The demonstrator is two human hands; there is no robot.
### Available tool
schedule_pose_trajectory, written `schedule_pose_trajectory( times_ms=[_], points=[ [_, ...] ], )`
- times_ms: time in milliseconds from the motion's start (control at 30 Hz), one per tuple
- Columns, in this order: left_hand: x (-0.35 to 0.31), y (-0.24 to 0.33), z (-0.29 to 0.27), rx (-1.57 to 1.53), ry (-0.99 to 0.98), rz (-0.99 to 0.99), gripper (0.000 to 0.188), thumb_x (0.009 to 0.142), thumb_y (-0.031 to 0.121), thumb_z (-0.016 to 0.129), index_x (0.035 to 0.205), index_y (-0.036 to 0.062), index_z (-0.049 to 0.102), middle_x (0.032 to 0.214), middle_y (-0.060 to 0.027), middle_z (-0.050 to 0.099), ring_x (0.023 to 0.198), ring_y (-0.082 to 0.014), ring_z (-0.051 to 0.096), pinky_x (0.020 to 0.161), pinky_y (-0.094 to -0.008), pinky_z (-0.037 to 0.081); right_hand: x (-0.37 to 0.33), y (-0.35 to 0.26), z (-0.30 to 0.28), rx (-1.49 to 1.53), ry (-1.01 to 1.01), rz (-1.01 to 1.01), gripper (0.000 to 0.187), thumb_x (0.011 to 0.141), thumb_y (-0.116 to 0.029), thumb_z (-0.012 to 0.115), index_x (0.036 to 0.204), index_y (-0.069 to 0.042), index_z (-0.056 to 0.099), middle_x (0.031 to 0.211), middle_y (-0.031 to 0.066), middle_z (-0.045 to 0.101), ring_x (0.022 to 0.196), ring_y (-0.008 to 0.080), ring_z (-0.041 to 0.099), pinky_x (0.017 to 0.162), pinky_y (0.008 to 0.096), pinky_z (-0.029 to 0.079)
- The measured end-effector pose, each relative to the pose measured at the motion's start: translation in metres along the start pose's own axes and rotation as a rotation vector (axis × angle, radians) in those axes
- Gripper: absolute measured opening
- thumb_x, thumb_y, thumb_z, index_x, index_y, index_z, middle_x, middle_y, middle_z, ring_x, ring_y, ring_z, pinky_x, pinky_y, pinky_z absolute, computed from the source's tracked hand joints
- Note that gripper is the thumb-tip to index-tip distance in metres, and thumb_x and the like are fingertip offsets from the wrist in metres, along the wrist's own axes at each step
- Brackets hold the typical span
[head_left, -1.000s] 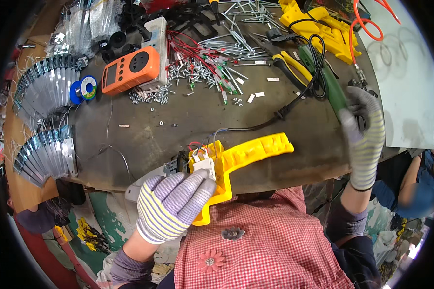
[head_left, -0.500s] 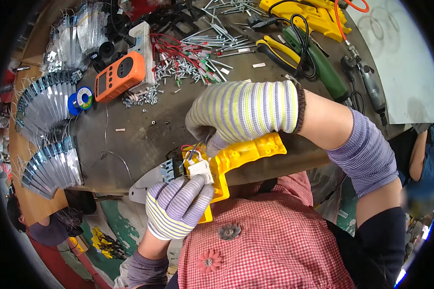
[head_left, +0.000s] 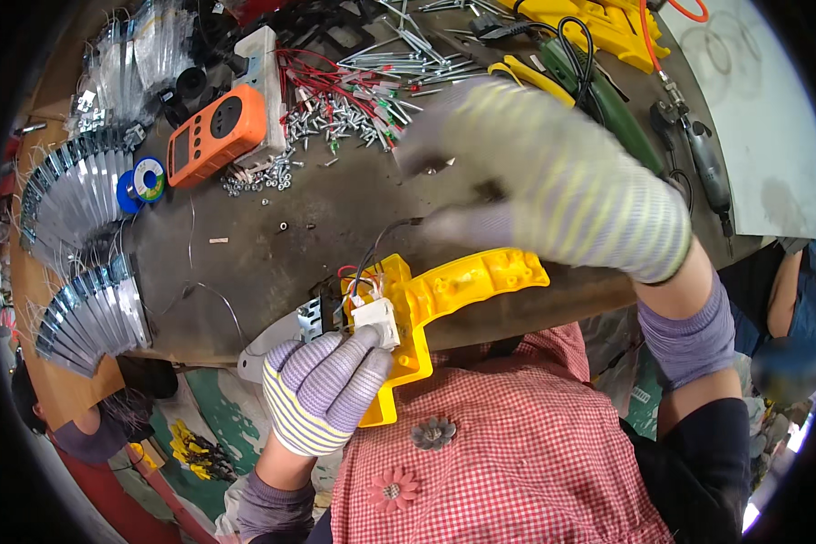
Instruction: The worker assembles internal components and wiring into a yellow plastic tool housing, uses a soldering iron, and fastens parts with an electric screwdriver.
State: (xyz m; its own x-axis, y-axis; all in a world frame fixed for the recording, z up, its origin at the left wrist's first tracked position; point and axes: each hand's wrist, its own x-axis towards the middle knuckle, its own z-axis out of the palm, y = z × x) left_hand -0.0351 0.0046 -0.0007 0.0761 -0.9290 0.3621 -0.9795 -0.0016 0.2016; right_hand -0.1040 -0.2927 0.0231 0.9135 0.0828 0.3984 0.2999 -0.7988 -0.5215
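Observation:
My left hand (head_left: 319,388), in a striped knit glove, is closed at the near table edge. Its fingers press a white block-shaped part (head_left: 374,321) into a yellow plastic housing shell (head_left: 476,276) with a handle-like arm. Thin red, white and dark wires (head_left: 364,267) rise from the block, and a dark lead stretches toward my right thumb. A grey blade-like plate (head_left: 276,344) with a metal bracket (head_left: 310,319) sticks out left of the shell. My right hand (head_left: 553,177), gloved and blurred, is above the handle arm, thumb and fingers apart; nothing shows gripped in it.
Left lie fanned metal blades (head_left: 91,313) and a solder spool (head_left: 143,184). An orange meter (head_left: 218,136), loose screws (head_left: 335,113) and red wires (head_left: 313,77) are farther back. A green power tool (head_left: 621,127), a grey rotary tool (head_left: 709,172) and yellow shells (head_left: 598,25) lie to the right.
My right hand has come off the wires and swung up and right, its fingers spreading. The dark lead now stands out from the shell. My left hand stays on the white block.

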Motion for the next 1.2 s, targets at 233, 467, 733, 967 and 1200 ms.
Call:
schedule_pose_trajectory(
  times_ms=[233, 467, 733, 967, 1200],
  points=[
    [-0.004, 0.003, 0.001, -0.096, -0.021, -0.057, 0.035, 0.076, 0.011, 0.071, 0.111, 0.0116, 0.069, 0.108, -0.0101, 0.073, 0.086, -0.0253, 0.071, 0.068, -0.0347, 0.055, -0.04, -0.03, -0.011, -0.02, -0.283, 0.151, 0.057, 0.075, -0.043, 0.082, 0.116, -0.008, 0.066, 0.104, 0.0116, 0.065, 0.1, 0.0347, 0.063, 0.089, 0.042, 0.051],
    [0.005, 0.003, 0.0, -0.159, -0.09, -0.124, 0.036, 0.076, 0.008, 0.069, 0.112, 0.0048, 0.068, 0.099, -0.0114, 0.074, 0.082, -0.0243, 0.07, 0.068, -0.0363, 0.055, -0.058, -0.033, 0.013, 0.009, -0.281, 0.2, 0.05, 0.076, -0.034, 0.076, 0.115, -0.006, 0.064, 0.1, 0.0128, 0.067, 0.094, 0.0342, 0.065, 0.084, 0.0435, 0.052],
    [0.004, -0.003, -0.004, -0.058, 0.031, -0.083, 0.043, 0.075, 0.011, 0.067, 0.117, 0.0048, 0.067, 0.104, -0.0125, 0.072, 0.079, -0.0263, 0.068, 0.068, -0.0381, 0.054, -0.055, -0.028, -0.033, 0.099, 0.1, 0.537, 0.053, 0.077, -0.028, 0.081, 0.123, -0.007, 0.064, 0.099, 0.0103, 0.067, 0.087, 0.0268, 0.065, 0.081, 0.0362, 0.052],
    [0.032, -0.003, -0.03, -0.888, 0.009, -0.762, 0.066, 0.077, 0.011, 0.079, 0.136, -0.0045, 0.054, 0.113, -0.0133, 0.072, 0.101, -0.0206, 0.068, 0.095, -0.0328, 0.051, -0.144, 0.066, -0.056, -0.661, 0.123, 0.63, 0.062, 0.082, -0.026, 0.078, 0.137, -0.007, 0.056, 0.123, 0.0209, 0.063, 0.109, 0.0377, 0.062, 0.097, 0.0459, 0.047],
    [0.035, -0.057, 0.011, -1.327, -0.126, -0.904, 0.058, 0.083, 0.018, 0.082, 0.131, -0.005, 0.058, 0.114, -0.0099, 0.068, 0.104, -0.0153, 0.064, 0.095, -0.031, 0.051, -0.117, 0.04, -0.074, -0.419, 0.204, 0.746, 0.06, 0.085, -0.022, 0.072, 0.139, -0.003, 0.054, 0.132, 0.0244, 0.06, 0.12, 0.0382, 0.059, 0.104, 0.0412, 0.045]
  ],
)
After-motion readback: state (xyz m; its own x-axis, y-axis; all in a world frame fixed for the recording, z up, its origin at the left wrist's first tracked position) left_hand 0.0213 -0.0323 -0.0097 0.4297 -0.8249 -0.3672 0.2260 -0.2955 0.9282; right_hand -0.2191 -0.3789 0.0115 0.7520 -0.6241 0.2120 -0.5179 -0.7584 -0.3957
